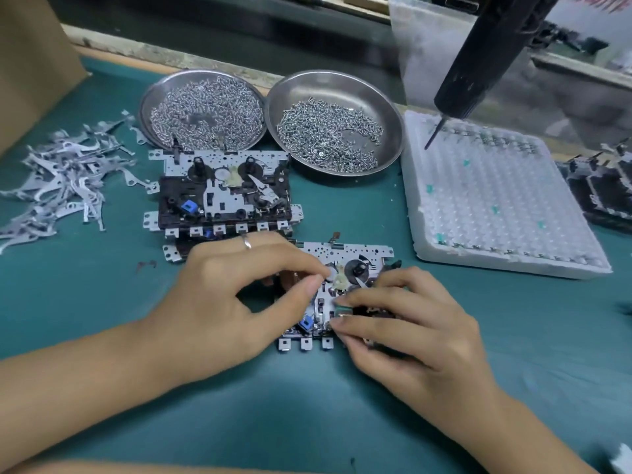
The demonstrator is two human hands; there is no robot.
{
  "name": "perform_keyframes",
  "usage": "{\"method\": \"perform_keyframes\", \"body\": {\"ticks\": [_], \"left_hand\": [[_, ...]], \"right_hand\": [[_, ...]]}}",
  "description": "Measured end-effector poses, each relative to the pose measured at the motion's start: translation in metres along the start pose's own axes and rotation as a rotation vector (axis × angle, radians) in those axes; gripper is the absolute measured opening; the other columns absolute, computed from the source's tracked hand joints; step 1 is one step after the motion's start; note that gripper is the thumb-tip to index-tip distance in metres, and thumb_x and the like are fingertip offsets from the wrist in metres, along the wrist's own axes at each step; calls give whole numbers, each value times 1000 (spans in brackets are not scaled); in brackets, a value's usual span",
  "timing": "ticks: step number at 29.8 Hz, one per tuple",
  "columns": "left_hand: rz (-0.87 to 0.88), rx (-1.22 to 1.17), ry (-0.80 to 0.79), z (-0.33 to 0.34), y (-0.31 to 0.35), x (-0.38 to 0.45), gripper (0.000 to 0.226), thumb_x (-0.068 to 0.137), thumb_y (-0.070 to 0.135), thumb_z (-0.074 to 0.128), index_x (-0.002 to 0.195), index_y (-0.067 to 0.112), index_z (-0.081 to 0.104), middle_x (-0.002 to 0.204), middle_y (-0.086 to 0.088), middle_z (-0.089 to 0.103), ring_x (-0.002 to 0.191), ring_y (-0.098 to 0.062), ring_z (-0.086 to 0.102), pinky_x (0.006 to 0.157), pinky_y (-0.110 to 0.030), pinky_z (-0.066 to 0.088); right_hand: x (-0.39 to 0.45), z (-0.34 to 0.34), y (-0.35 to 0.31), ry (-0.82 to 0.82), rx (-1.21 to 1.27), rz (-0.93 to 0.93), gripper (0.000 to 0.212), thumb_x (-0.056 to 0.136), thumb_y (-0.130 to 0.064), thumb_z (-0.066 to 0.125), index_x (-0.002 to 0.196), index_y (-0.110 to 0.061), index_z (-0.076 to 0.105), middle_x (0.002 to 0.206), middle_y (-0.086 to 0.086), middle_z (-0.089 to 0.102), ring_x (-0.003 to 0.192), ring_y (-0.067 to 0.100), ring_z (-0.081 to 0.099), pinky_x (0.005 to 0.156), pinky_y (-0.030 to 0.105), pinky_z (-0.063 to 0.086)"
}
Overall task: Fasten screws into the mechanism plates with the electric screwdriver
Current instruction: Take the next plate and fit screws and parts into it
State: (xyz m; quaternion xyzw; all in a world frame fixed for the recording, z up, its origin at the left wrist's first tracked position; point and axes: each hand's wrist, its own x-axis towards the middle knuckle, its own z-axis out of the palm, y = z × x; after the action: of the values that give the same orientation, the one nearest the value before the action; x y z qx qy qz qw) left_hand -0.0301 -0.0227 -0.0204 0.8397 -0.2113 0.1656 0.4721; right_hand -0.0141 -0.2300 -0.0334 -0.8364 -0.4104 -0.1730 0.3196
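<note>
Head view: both hands' fingers (355, 299) pinch parts on the near mechanism plate (345, 254)

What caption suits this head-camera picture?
Both hands work a mechanism plate beside two screw dishes; screwdriver hangs unused.

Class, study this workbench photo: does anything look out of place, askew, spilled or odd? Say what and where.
Little stands out. The left screw dish sits tilted, its rim overlapping the right screw dish. Metal levers lie in a loose heap at far left, and one small dark piece lies alone on the green mat.
</note>
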Motion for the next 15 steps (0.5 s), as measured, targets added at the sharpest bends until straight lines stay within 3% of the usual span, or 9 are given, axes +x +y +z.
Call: {"method": "perform_keyframes", "body": {"ticks": [3,8,15], "left_hand": [[49,47,-72,1,1,-2,19,81,18,61,92,6,71,86,1,67,78,-10,61,74,-22,49],[89,203,-193,5,0,-7,24,74,25,68,94,12,65,88,8,61,83,-9,55,81,-34,44],[56,265,-172,12,4,-10,25,70,30,69,90,17,61,84,13,56,82,-5,47,83,-28,38]], "right_hand": [[-1,1,-1,-18,-42,-34,7,82,-17,72,83,-15,78,97,-1,72,79,25,57,69,38,47],[-2,0,-2,-42,83,44,9,82,-14,69,86,-14,78,98,-2,70,81,23,56,73,34,47],[1,-2,-4,-17,252,186,8,74,-12,76,82,-14,78,92,-6,72,77,20,57,71,24,47]]}}
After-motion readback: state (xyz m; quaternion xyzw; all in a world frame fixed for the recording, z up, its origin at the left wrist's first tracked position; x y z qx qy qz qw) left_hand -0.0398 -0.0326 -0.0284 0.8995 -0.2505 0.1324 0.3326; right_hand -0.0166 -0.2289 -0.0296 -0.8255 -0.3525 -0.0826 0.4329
